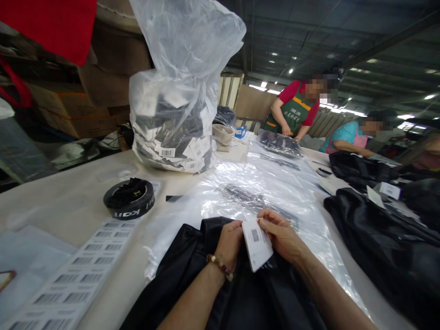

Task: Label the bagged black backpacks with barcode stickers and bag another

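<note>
A white hang tag (257, 247) with a printed code hangs tilted between my two hands. My right hand (283, 236) pinches its upper right corner with thumb and fingers. My left hand (228, 245), with a beaded bracelet at the wrist, is closed at the tag's left edge; its fingertips are partly hidden. Under both hands lies a black leather-like item (185, 270) with an eyelet near its upper edge; my forearms cover part of it. Clear plastic bags (220, 178) are spread flat beneath and beyond it.
Left stand a roll of black tape (129, 201) and sheets of barcode stickers (82, 270). A big plastic bag full of tags (172, 119) rises behind. Black goods (381, 243) lie along the right. Two co-workers (292, 107) (350, 137) work farther down the table.
</note>
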`<move>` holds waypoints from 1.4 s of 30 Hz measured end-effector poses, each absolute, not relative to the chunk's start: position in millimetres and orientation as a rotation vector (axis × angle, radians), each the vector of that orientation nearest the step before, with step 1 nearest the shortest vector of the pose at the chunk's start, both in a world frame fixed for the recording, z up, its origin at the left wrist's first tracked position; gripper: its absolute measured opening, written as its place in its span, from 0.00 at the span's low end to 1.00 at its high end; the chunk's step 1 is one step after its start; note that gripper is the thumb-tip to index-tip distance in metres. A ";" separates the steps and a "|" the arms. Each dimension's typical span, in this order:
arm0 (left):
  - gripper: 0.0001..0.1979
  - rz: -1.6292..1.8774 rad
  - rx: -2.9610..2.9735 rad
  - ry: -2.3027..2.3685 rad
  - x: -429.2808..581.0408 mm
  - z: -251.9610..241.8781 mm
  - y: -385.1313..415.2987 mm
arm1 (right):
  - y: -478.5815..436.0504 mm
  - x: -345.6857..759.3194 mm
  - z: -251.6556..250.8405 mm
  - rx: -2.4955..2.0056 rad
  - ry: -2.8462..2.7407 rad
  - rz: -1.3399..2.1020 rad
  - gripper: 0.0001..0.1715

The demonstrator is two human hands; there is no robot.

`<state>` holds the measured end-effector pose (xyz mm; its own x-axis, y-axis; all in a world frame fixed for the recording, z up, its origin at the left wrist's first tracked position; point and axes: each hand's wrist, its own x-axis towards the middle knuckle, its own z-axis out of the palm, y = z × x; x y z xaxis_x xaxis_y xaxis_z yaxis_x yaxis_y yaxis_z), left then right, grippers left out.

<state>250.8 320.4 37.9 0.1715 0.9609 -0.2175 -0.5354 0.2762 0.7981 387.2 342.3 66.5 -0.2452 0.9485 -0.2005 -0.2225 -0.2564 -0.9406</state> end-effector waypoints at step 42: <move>0.24 0.878 1.741 1.175 235.3 44.3 316.5 | 242.0 371.3 36.8 -1.440 -2.391 0.433 0.30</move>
<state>235.3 316.5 44.3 0.3155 0.9443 0.0936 0.3568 -0.2094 0.9104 371.3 242.0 36.8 -0.4431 0.8895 0.1117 0.7939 0.4472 -0.4121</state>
